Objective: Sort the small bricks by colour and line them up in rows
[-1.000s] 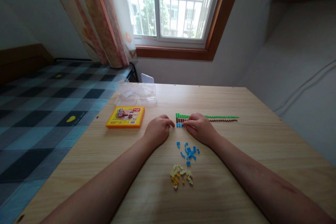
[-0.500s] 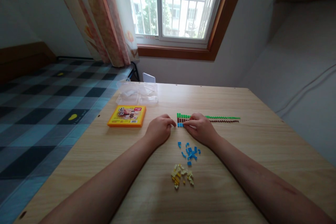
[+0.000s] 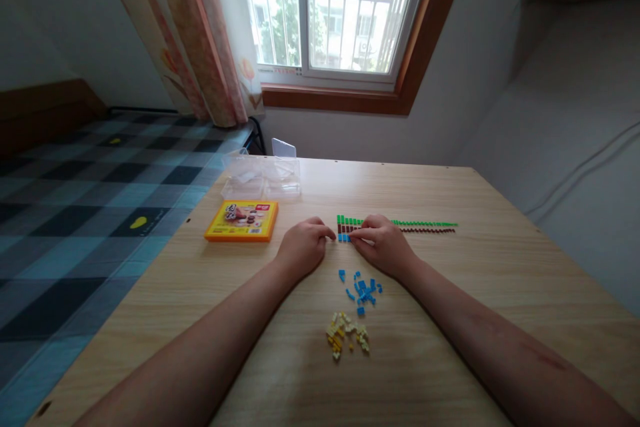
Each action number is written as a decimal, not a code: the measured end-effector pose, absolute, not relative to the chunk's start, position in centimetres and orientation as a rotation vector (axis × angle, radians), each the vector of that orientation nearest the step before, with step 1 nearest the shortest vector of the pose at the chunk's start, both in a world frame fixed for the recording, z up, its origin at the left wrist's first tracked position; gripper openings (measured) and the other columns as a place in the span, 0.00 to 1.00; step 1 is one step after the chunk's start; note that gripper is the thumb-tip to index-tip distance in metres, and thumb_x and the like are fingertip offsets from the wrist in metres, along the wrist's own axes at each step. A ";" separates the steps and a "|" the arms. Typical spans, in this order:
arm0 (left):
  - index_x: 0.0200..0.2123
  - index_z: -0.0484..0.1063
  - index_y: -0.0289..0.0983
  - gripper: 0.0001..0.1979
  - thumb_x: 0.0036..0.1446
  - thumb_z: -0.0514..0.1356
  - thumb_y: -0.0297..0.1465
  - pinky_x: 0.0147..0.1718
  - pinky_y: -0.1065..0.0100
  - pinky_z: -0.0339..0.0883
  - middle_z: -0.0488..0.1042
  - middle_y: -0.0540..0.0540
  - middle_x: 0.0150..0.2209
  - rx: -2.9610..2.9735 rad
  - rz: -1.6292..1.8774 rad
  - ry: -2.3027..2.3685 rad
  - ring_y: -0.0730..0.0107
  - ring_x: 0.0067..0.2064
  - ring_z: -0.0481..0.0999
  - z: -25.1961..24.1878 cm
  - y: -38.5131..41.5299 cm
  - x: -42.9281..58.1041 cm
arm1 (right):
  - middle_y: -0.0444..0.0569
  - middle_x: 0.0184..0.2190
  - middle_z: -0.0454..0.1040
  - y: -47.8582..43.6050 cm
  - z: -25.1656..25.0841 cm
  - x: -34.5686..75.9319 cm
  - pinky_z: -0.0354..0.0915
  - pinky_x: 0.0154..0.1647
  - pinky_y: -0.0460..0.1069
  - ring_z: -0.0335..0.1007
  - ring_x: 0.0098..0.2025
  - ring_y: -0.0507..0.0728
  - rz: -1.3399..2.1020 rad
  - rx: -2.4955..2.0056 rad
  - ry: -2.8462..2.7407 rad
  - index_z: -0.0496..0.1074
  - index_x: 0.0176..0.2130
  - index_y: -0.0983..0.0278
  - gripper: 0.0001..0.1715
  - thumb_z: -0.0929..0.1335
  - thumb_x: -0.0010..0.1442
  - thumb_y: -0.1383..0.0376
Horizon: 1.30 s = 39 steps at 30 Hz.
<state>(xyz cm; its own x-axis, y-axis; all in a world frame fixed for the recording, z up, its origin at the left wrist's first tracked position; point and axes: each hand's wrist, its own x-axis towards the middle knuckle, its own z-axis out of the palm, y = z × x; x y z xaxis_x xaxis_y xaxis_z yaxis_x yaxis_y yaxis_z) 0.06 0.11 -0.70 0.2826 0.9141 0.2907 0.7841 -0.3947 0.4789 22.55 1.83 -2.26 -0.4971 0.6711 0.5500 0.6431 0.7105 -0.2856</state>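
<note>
Green bricks [image 3: 425, 223] and dark brown bricks [image 3: 430, 231] lie in two long rows on the table. Below their left end is a short row of blue bricks [image 3: 343, 238]. My right hand [image 3: 384, 244] reaches over the rows, thumb and forefinger pinched at the right end of the blue row; whatever they grip is too small to make out. Left of the rows, my left hand [image 3: 306, 244] rests on the table with curled fingers, and nothing shows in it. Nearer to me lie a loose blue pile [image 3: 364, 291] and a pile of yellow and cream bricks [image 3: 338, 335].
An orange-yellow box [image 3: 243, 221] lies on the left of the wooden table [image 3: 425, 347]. Behind it stand clear plastic containers [image 3: 263, 177]. A bed with a checked cover [image 3: 100, 213] is at the left, and a window [image 3: 345, 13] lies beyond the table.
</note>
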 end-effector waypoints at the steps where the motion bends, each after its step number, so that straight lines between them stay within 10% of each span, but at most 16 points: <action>1: 0.34 0.84 0.43 0.16 0.58 0.55 0.23 0.41 0.66 0.71 0.79 0.48 0.37 2.310 0.777 1.568 0.67 0.37 0.77 -0.7 0.1 0.1 | 0.51 0.32 0.76 1.8 -2.3 22.5 0.64 0.39 0.52 0.70 0.37 0.58 0.057 -1.002 -2.275 0.84 0.36 0.59 0.08 0.71 0.63 0.65; 39: 0.35 0.84 0.43 0.17 0.59 0.55 0.24 0.42 0.66 0.71 0.80 0.48 0.38 2.313 0.757 1.562 0.67 0.37 0.77 -0.6 0.1 0.1 | 0.50 0.33 0.77 2.0 -2.5 22.7 0.65 0.40 0.52 0.71 0.37 0.58 0.104 -0.987 -2.253 0.83 0.36 0.58 0.08 0.71 0.63 0.65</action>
